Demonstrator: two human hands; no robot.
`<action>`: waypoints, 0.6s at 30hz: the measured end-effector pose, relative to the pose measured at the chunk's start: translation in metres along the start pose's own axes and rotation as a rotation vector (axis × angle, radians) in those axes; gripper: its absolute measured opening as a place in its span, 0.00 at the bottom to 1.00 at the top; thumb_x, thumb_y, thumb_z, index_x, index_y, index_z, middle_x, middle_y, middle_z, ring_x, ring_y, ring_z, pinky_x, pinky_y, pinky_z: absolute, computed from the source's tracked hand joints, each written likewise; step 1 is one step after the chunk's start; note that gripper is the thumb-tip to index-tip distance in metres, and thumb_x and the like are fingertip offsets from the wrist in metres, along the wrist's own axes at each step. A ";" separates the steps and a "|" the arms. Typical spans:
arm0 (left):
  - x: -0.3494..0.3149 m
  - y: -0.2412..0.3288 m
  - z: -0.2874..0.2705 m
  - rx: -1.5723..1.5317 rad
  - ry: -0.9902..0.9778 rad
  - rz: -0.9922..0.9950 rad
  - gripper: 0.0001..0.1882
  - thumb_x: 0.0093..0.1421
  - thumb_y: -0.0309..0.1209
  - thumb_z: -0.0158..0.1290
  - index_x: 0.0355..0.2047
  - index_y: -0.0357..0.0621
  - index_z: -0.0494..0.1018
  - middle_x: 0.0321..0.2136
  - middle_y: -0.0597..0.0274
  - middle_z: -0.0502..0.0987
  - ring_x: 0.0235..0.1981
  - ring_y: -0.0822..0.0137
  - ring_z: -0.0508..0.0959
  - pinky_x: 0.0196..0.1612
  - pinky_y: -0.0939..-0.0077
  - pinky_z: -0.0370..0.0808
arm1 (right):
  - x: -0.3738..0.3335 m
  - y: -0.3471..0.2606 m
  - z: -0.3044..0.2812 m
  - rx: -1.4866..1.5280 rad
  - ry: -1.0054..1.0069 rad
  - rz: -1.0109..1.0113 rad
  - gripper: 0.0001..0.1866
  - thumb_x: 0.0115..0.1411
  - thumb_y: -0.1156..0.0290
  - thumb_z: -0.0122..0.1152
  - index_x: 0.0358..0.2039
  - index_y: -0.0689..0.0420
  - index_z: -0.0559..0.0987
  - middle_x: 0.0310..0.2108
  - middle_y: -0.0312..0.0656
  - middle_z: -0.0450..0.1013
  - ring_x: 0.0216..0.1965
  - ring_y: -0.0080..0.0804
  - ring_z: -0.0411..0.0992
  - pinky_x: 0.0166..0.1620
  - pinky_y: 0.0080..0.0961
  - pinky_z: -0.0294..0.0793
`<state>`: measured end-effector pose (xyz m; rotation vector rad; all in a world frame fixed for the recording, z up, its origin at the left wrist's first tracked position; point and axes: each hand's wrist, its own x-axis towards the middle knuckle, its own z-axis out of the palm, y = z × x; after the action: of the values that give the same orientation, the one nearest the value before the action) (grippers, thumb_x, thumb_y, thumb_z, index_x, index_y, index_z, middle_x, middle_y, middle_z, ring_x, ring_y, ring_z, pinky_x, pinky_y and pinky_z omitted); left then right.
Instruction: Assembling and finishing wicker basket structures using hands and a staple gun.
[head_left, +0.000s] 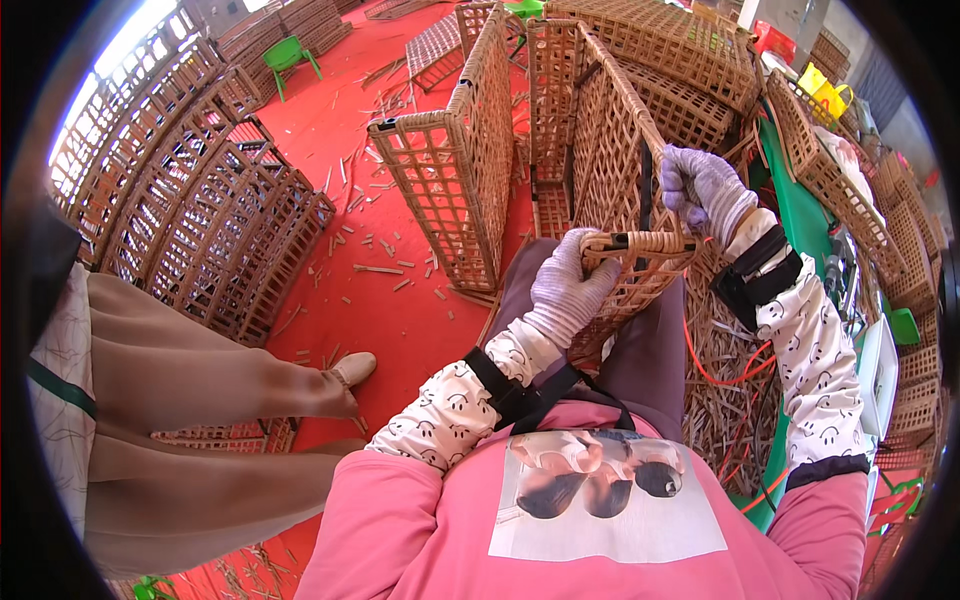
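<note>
basket point(610, 170): centre frame, on the lap, wrapped rim edge running left-right
left hand point(568, 285): grip closed on the rim's left end
right hand point(705, 185): upper right, above the rim's right end, pinching a cane strip point(652, 135)
nearer: left hand

Both gloved hands raised before the chest; left hand point(566, 290) curled shut, fingers point(590, 283) clenched; right hand point(703, 186) fisted higher, forearm upright.
</note>
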<state>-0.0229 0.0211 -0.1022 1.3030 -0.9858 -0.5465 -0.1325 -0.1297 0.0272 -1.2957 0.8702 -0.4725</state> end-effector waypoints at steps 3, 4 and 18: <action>0.000 0.008 0.003 0.017 0.006 0.040 0.18 0.49 0.32 0.58 0.39 0.44 0.68 0.29 0.54 0.76 0.31 0.62 0.78 0.33 0.73 0.73 | 0.002 0.002 -0.007 0.014 -0.002 -0.001 0.10 0.57 0.62 0.49 0.22 0.51 0.68 0.17 0.30 0.65 0.15 0.18 0.65 0.10 0.14 0.56; -0.001 0.013 0.003 0.014 -0.021 0.054 0.17 0.51 0.28 0.56 0.40 0.42 0.66 0.30 0.60 0.74 0.31 0.69 0.74 0.34 0.77 0.72 | 0.004 0.004 -0.011 0.028 0.005 0.002 0.10 0.57 0.61 0.49 0.22 0.51 0.68 0.17 0.30 0.65 0.15 0.18 0.64 0.10 0.14 0.56; -0.041 -0.003 0.000 0.287 0.098 0.249 0.39 0.47 0.24 0.56 0.57 0.39 0.50 0.45 0.53 0.66 0.46 0.62 0.69 0.48 0.74 0.68 | -0.001 -0.003 0.002 0.049 -0.004 0.014 0.10 0.56 0.65 0.49 0.20 0.51 0.66 0.16 0.30 0.62 0.14 0.18 0.62 0.10 0.12 0.53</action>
<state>-0.0432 0.0540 -0.1173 1.4178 -1.1544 -0.1519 -0.1307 -0.1286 0.0307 -1.2447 0.8595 -0.4772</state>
